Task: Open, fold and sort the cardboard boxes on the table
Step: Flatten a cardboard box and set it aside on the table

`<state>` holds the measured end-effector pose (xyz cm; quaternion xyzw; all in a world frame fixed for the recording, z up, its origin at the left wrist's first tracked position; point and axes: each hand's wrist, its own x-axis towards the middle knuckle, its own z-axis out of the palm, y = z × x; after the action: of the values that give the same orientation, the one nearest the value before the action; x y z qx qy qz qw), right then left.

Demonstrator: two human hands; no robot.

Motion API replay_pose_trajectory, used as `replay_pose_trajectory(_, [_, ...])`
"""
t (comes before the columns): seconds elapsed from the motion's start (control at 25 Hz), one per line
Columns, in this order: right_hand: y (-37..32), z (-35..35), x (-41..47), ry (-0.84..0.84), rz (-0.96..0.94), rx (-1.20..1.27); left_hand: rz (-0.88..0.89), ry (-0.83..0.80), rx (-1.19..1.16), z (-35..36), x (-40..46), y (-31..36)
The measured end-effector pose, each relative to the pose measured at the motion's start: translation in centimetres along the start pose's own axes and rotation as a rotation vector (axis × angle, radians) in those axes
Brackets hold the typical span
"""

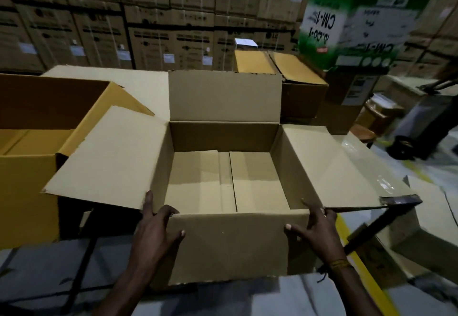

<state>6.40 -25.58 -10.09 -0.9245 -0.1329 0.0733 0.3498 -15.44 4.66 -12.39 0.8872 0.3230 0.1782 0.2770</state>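
Head view is showing an open brown cardboard box (223, 179) sitting directly in front of the person, its long axis running left to right across the view. Its four top flaps are standing out: the far flap (224, 95) upright, the left flap (109, 159) and right flap (342, 167) spreading sideways, and the near flap (228, 246) hanging down toward the person. Inside, the bottom flaps are lying closed with a seam down the middle.

Left hand (158, 231) is gripping the near left corner, fingers curling over the rim with the thumb pressing on the near flap. Right hand (314, 229) is doing the same at the near right corner, thumb spread on the near flap. So each grip is clamped on cardboard, one at either end of the near wall, equally close to it.

Whether the box is resting on a worktop cannot be told, since its base is hidden. A yellow open carton (32, 167) is standing just beside it on the left, and a green and white printed box (359, 18) is sitting higher at the far right. Probably the box is ready for sorting or collapsing.
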Motion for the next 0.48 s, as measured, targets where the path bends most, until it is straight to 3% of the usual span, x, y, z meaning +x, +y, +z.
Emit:
replay_pose_trajectory(0.28, [0.4, -0.5, -0.3, 0.162, -0.139, 0.114, -0.066, 0.203, -0.025, -0.3, -1.3, 2.8])
replay_pose_trajectory(0.48, [1.1, -2.1, -1.1, 0.140, -0.148, 0.195, -0.096, 0.291, -0.045, -1.6, -3.8, 5.8])
